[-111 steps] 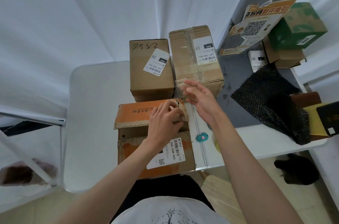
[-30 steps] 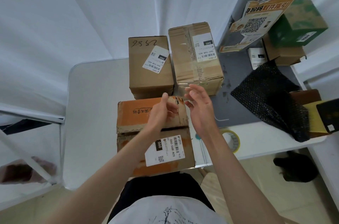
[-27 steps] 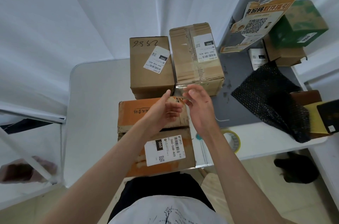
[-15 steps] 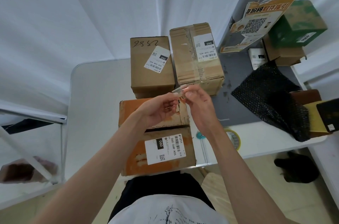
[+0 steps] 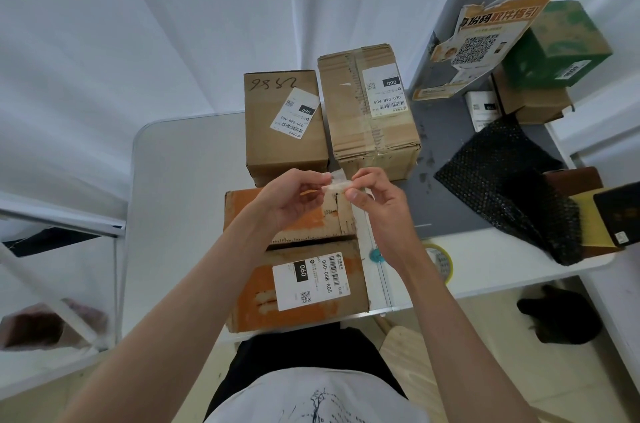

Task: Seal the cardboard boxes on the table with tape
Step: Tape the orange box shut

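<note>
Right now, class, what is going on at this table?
A person is sealing boxes. Both hands are raised over the orange box: the left hand and the right hand pinch a short strip of clear tape between them. The orange box's top seam shows an open gap, so it is not yet sealed. Two brown boxes stand behind it, and the tape roll lies on the table by the right forearm.

A black bubble mailer (image 5: 509,187) is lying on the grey mat (image 5: 440,131) at the right of the counter (image 5: 180,180). A green carton (image 5: 561,48) is being carried by a brown carton (image 5: 533,103). A QR-code poster (image 5: 485,41) is being displayed on the upright grey panel (image 5: 450,6).
</note>
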A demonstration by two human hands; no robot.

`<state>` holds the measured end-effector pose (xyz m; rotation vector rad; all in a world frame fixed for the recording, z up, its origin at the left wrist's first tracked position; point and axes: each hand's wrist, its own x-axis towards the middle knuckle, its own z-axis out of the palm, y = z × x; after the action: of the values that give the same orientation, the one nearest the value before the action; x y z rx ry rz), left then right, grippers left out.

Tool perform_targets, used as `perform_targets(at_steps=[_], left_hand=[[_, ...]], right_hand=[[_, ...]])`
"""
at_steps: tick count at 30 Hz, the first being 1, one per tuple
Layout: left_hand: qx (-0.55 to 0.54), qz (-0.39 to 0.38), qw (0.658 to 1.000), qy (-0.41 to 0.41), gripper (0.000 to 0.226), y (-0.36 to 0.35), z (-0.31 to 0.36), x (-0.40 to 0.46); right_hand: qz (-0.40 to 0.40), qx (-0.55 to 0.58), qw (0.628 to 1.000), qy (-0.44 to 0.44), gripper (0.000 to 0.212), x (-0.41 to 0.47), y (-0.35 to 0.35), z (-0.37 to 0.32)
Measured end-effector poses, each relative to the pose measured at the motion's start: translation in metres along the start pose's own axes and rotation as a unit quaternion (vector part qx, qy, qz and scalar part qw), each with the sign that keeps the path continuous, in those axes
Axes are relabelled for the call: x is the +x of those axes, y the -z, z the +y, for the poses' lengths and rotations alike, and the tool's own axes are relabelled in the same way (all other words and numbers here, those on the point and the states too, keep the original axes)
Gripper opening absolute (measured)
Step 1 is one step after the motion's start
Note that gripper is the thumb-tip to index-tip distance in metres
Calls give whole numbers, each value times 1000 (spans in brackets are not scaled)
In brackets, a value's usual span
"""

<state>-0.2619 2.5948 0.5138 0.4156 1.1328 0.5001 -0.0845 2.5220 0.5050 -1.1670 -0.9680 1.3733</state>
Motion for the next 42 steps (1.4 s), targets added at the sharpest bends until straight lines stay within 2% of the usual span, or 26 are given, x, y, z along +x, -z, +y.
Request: perform_targets(at_steps=[2, 4, 9, 13, 16, 18, 20, 23, 25, 28, 32, 34, 37, 42], left_hand=[[23, 4, 999, -25, 16, -2, 0, -2], [52, 2, 997, -54, 5, -3, 1, -5], [154, 20, 974, -164, 6, -4, 0, -16], [364, 104, 885, -271, 11, -6, 3, -21], [427, 132, 835, -322, 16, -11, 8, -23], [439, 145, 819, -341, 16, -15, 10, -24], [429, 144, 826, -335, 18, -17, 13, -26], [337, 94, 887, -301, 20, -19, 15, -31], [267, 68, 912, -304, 18, -20, 15, -35], [195, 43, 929, -310, 14, -23, 13, -38], [127, 26, 954, -271, 18, -23, 12, -39], [120, 21, 959, -256, 16, -22, 11, -38], [167, 23, 958, -231, 15, -20, 8, -37], [252, 50, 945, -202, 34, -16, 7, -38]], right_hand=[[-1, -3, 1000, -1, 9, -2, 0, -2], [3, -2, 1000, -1, 9, -4, 0, -5], [-17, -56, 998, 30, 7, -8, 9, -15], [-39, -128, 988, 78, 9, -7, 7, -19], [-29, -133, 986, 95, 11, -7, 1, -18], [-19, -130, 986, 99, 10, -6, 0, -16], [-14, -132, 986, 103, 10, -6, 0, -16], [3, -129, 985, 112, 13, -8, 1, -16], [15, -115, 987, 115, 14, -9, 1, -16], [30, -89, 988, 122, 16, -9, -2, -17], [37, -82, 987, 136, 16, -8, -6, -21], [30, -84, 985, 146, 13, -8, -7, -23], [29, -61, 987, 143, 11, -8, -7, -26], [57, -40, 989, 130, 16, -2, -9, -35]])
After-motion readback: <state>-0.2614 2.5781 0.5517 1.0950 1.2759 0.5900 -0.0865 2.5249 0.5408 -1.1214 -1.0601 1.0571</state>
